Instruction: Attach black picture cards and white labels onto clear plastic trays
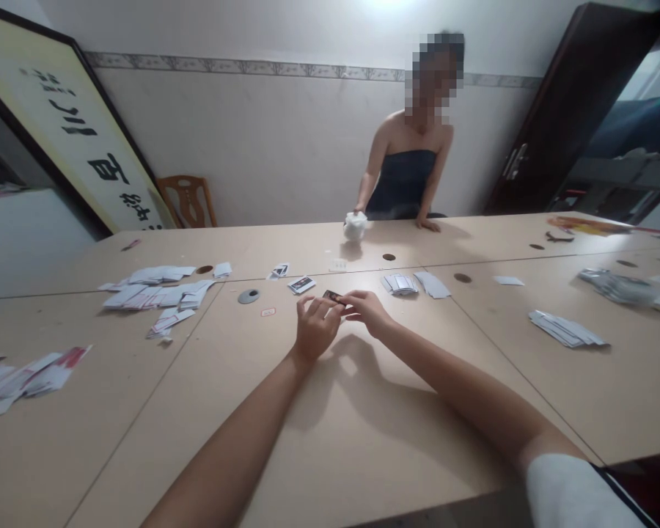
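Both my hands meet above the middle of the light wooden table, around a small dark card. My left hand has its fingers bent around the near left side of the card. From the right, my right hand pinches the card's right end. Just beyond my left hand lies a dark-faced card with a white border. A small red-edged label is to its left. Right of my hands lie a stack of cards and a fanned white stack.
Across the table a person holds a crumpled white bundle. White packets spread at the left, with more nearer. At the right are a white stack and clear plastic packets. A grey disc lies left of centre.
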Demonstrator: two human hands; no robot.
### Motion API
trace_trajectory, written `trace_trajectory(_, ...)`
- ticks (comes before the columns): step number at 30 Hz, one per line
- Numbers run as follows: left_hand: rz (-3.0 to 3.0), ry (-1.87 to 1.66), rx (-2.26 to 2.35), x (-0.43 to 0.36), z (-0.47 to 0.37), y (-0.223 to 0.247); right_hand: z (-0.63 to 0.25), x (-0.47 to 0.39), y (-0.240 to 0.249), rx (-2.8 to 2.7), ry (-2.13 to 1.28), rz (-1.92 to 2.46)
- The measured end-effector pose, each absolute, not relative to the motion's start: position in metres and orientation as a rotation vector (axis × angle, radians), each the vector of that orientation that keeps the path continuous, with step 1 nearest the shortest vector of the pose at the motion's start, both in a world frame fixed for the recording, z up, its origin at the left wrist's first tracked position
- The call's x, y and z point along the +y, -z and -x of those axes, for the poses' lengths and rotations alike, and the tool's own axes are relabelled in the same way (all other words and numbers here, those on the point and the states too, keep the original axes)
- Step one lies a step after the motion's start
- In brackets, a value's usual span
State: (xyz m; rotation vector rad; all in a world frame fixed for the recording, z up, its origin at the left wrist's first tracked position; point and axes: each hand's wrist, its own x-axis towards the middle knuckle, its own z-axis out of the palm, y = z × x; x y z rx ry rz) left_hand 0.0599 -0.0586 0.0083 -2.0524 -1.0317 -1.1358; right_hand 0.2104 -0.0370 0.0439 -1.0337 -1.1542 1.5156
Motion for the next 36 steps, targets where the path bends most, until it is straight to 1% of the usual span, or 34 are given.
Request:
trace_trajectory(2, 2.137, 1.151, -1.217, -0.057, -0.059, -0.008, -0.213, -0.032, -0.044, -1.131, -1.404, 1.057)
trace_trajectory(5, 2.175, 1.137, -1.644, -0.053, -0.055, -0.007, -0.219, -0.023, -0.046, -1.072, -1.253, 1.053)
trace_trajectory(9, 2.152, 0.875, -2.041, -0.048, -0.052, -0.006, -0.227, -0.013, -0.046, -0.997, -1.191, 1.027)
trace_trajectory(13, 2.212, 0.595, -2.124, -0.05, -0.055, -0.006, -0.228, -0.007, -0.041, -0.953, -1.139, 1.01)
trace_trajectory(19, 2.219, 0.501, -2.146, -0.053, -0.057, -0.01, -0.228, -0.001, -0.032, -0.914, -0.96, 0.948)
trace_trajectory(23, 2.208, 0.623, -2.119, -0.052, -0.057, -0.011, -0.229, -0.004, -0.032, -0.938, -0.81, 0.865)
trace_trajectory(27, 2.159, 0.976, -1.928, -0.052, -0.055, -0.01, -0.226, -0.015, -0.032, -1.028, -0.737, 0.859)
trace_trajectory(31, 2.085, 1.253, -1.718, -0.055, -0.055, -0.01, -0.216, -0.03, -0.029, -1.138, -0.807, 0.879)
trace_trajectory(36, 2.075, 1.375, -1.58, -0.058, -0.058, -0.011, -0.207, -0.042, -0.029, -1.223, -0.98, 0.747)
